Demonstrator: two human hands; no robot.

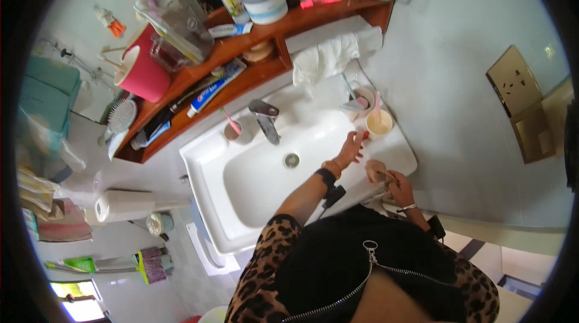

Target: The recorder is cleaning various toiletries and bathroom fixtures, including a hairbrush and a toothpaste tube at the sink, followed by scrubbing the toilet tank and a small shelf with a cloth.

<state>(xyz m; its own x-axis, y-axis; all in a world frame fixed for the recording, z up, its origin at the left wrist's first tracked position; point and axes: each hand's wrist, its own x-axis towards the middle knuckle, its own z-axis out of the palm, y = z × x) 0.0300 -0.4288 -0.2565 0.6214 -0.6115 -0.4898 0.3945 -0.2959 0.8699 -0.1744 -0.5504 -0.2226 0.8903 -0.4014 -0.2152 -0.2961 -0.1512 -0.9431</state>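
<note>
My left hand (349, 150) reaches over the right side of the white washbasin (238, 226), its fingers apart and holding nothing. Just beyond its fingertips, a pale yellow cup (379, 125) with a pink-handled toothbrush stands on the basin's corner. A small red thing (365, 135) shows between the fingertips and this cup. My right hand (400, 190), at the basin's near right edge, is closed on a soft, crumpled tan-pink thing (375, 171) whose kind I cannot make out. Behind the yellow cup is another cup (363, 98) with a toothbrush.
A chrome faucet (264, 119) rises at the basin's back, beside a cup with a pink toothbrush (231, 123). Above runs a wooden shelf (241, 45) crowded with jars, bottles and tubes. A white cloth (325, 60) hangs from it. Wall sockets (514, 79) are at right.
</note>
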